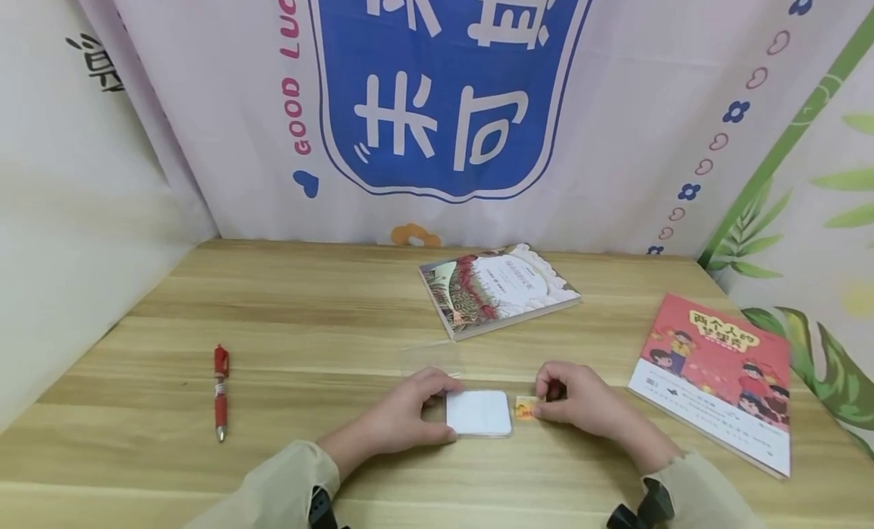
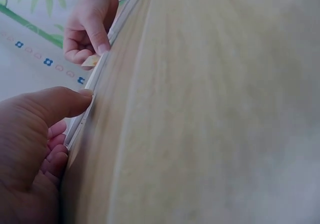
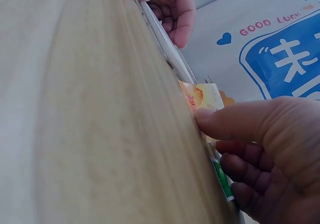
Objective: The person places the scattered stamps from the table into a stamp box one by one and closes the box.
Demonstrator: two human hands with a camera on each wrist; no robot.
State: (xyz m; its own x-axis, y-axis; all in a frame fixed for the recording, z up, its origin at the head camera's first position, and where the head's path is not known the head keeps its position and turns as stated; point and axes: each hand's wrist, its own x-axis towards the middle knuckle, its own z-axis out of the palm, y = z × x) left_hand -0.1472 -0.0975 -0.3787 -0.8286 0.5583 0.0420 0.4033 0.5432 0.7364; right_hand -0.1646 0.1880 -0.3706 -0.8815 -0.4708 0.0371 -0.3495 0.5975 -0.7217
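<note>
A thin white square with rounded corners [image 1: 478, 413], which looks edged in clear plastic, lies flat on the table in the head view. My left hand [image 1: 408, 414] grips its left side, thumb at the near corner and fingers at the far one. Just right of the square, my right hand [image 1: 580, 398] pinches a small yellow-orange packet [image 3: 197, 96] with a serrated edge between thumb and forefinger. In the head view a narrow gap separates packet and square. Behind the left hand lies a thin transparent sheet [image 1: 432, 357], partly covered by the fingers.
On the wooden table [image 1: 307, 316], a red pen [image 1: 221, 396] lies at the left. A book with a floral cover [image 1: 501, 286] is at the back, and a red-and-white book [image 1: 717, 381] lies at the right. A printed curtain [image 1: 239, 134] hangs behind the table.
</note>
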